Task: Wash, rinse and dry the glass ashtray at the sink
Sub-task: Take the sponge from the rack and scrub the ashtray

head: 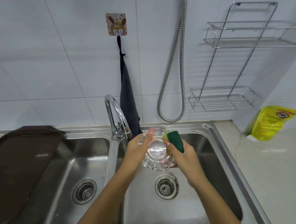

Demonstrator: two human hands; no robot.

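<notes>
White tiled wall [42, 52], chrome wire rack [234, 69], shower hose [174, 78], beige counter [270, 173].

A clear glass ashtray [155, 151] with a scalloped rim is held tilted above the right basin of a steel double sink [228, 152], a green-and-yellow sponge [174, 141] pressed against its right edge.

Lighting is bright, even and diffuse; shadows are faint. Soft glare streaks the stainless steel double sink [217, 139] along its rear rim. Wide-angle distortion bends the white wall tiles [42, 52] toward the frame edges. My right hand [184, 155] shows slight motion blur.
</notes>
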